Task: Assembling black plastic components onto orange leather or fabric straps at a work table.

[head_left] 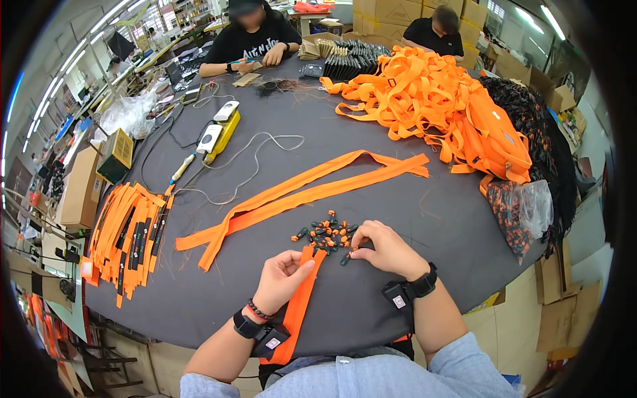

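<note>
Flat orange fabric strip (302, 305): lower centre of the frame, running from the left hand down to the counter's near edge. Left hand (284, 277) has thumb and fingers pinching it near its upper end. Right hand (383, 249), centre right: thumb and index fingertips pinching a small black pull with an orange end (346, 259), just beside the loose pile of similar black-and-orange pulls (325, 232). Both wrists carry black straps with boxy modules.

All on a dark grey, cloth-covered counter (371, 308). Beyond the pile, mid-frame: long orange tape (217, 233), folded back and crossing itself at the left end. Left of frame: stack of orange and black strips (129, 232). Above that, a yellow power strip (225, 136) with white plugs and cable.

Upper right: big heap of orange webbing (424, 86), clear plastic bag of black-and-orange bits (509, 215) below it. Top centre: row of flat black packets (355, 61). Two co-workers sit at the far edge, one top centre-left (255, 43), one top right (438, 34).
</note>
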Available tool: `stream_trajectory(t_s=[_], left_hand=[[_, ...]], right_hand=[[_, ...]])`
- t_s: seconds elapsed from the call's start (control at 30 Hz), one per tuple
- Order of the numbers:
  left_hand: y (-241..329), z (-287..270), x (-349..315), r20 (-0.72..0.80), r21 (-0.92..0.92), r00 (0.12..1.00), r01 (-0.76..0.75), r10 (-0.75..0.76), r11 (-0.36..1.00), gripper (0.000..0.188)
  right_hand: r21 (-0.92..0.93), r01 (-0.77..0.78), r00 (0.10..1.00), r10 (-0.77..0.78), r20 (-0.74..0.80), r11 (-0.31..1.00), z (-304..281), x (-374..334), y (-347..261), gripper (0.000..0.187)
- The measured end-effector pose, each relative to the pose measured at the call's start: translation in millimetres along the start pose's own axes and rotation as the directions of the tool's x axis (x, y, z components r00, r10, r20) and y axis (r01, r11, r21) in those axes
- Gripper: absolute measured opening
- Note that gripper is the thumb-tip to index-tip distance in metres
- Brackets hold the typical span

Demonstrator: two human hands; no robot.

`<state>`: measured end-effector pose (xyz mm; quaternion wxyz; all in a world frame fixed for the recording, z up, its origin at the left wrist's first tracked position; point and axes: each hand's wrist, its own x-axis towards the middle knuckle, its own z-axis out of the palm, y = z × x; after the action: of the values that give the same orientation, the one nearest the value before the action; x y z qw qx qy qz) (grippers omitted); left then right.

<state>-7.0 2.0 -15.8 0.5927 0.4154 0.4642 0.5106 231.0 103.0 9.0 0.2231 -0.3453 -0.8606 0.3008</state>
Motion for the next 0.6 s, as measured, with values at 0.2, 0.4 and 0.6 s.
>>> stream_trajectory(t_s=[0.2,0.4,0.6], left_hand=[[4,7,-3,-0.03,-0.003,0.997,-0.069,0.069,0.998,0.02],[-5,10,-6,-0.019,-0.098,0.991,-0.133,0.131,0.986,0.019],[-2,14,-9,-0.013,-0.053,0.976,-0.216,0.216,0.975,0.018]], right_hand=[[0.748,-0.083,0.997,0.058,0.059,0.659,7,1,-31,0.014],[0.87,-0.035,0.999,0.009,0.035,0.492,32,-3,-36,0.019],[0.908,-0.021,0.994,0.11,-0.027,0.418,43,-4,-45,0.022]])
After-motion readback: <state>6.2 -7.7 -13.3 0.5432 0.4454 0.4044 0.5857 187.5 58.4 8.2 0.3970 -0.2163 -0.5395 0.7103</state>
